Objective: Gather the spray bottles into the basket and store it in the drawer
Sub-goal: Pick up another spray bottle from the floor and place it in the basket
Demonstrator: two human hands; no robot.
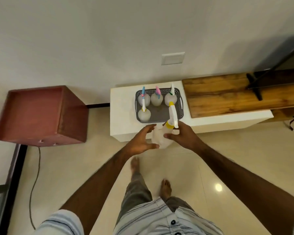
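I hold a translucent white spray bottle with a yellow collar and white trigger head (161, 136) out in front of me, above the pale glossy tiled floor (227, 158) and just short of the near edge of the low white bench (124, 126). My right hand (183, 134) grips it, thumb against the bottle's side and fingers curled round behind its neck, under the trigger. My left hand (141, 141) has its fingers spread wide and cups the bottle's left side; its fingertips and thumb touch the plastic without closing round it. The bottle tilts, with its spray head leaning away from me over the near right corner of the grey perforated plastic basket with side handles (159, 116), which sits on the bench. Four bottles stand upright in the basket: along the far wall a translucent bottle with a blue trigger head (143, 98), a translucent bottle with a pink trigger head (156, 98) and a translucent bottle with a green collar and white head (170, 98); in the near left corner is a translucent bottle with a yellow collar and white head (144, 114). The basket's near right part is bare grey floor. To the right of the basket a brown wooden board (227, 97) lies across the bench. Well apart on the left stands a reddish-brown wooden box (39, 114), open at the top. My bare feet (165, 189) show on the tiles below my arms.
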